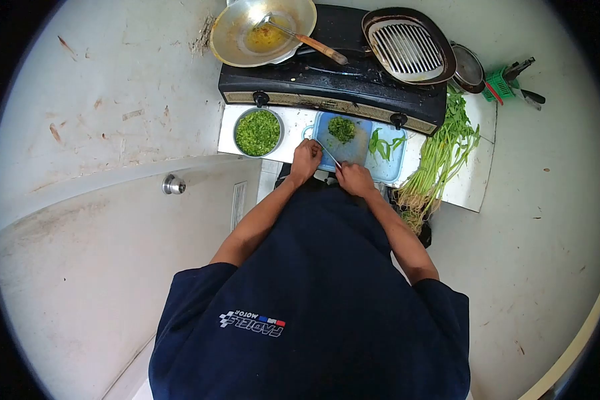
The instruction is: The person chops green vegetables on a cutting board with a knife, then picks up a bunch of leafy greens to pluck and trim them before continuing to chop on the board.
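My right hand [355, 179] is closed around the handle of a knife [329, 154], whose blade slants up and left across the near edge of a blue tray [395, 171]. Close to the blade's far end is my left hand [307, 159], its fingers curled together; what they pinch, if anything, is too small to make out. A small heap of chopped greens [342, 129] lies on the cutting surface in the tray. Several loose green leaves [383, 144] rest at its right side. Left of my hands stands a round bowl [281, 133] full of finely chopped greens [257, 132].
Behind the tray is a black gas stove [340, 85], bearing a wok [230, 40] with a wooden-handled spatula [320, 48] and a grill pan [407, 50]. Long-stemmed greens with roots [440, 157] lie right. A green basket [497, 83] holds utensils. A door knob [174, 185] is left.
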The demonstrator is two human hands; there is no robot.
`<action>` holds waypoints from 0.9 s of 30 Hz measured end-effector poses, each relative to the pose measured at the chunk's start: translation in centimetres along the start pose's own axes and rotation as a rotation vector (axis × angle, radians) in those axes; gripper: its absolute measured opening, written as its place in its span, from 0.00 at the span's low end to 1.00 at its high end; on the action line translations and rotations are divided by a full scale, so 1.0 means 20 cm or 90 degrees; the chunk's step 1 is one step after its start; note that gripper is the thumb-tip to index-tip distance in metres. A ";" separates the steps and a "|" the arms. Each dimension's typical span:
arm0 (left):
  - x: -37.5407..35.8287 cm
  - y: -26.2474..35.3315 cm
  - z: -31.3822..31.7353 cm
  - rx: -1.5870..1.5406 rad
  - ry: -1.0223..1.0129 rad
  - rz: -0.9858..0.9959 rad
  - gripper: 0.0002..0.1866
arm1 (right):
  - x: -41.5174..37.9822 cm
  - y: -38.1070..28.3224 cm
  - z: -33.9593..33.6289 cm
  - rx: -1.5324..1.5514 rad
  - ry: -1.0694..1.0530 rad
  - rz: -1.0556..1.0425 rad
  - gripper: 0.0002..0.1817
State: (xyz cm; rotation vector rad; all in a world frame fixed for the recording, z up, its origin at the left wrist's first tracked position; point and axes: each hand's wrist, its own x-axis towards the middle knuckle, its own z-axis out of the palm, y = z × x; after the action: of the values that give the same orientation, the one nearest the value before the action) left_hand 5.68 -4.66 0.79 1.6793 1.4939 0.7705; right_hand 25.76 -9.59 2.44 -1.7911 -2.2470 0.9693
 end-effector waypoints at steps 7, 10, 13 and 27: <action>0.00 0.01 -0.03 0.068 -0.027 0.041 0.05 | 0.06 0.00 0.06 -0.027 0.016 -0.025 0.18; -0.01 -0.01 -0.01 0.004 -0.018 0.014 0.04 | 0.06 0.01 0.07 -0.019 0.027 -0.028 0.18; -0.02 -0.01 -0.02 -0.005 -0.022 0.014 0.03 | 0.01 0.02 0.05 -0.013 0.016 0.001 0.18; 0.02 -0.02 -0.07 0.097 -0.050 0.081 0.06 | 0.01 -0.05 0.01 0.035 -0.010 0.036 0.22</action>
State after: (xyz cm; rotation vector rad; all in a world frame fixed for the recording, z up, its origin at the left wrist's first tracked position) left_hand 4.35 -4.05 1.20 1.9106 1.4328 0.6636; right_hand 24.82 -9.51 2.79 -1.8390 -2.1676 1.0483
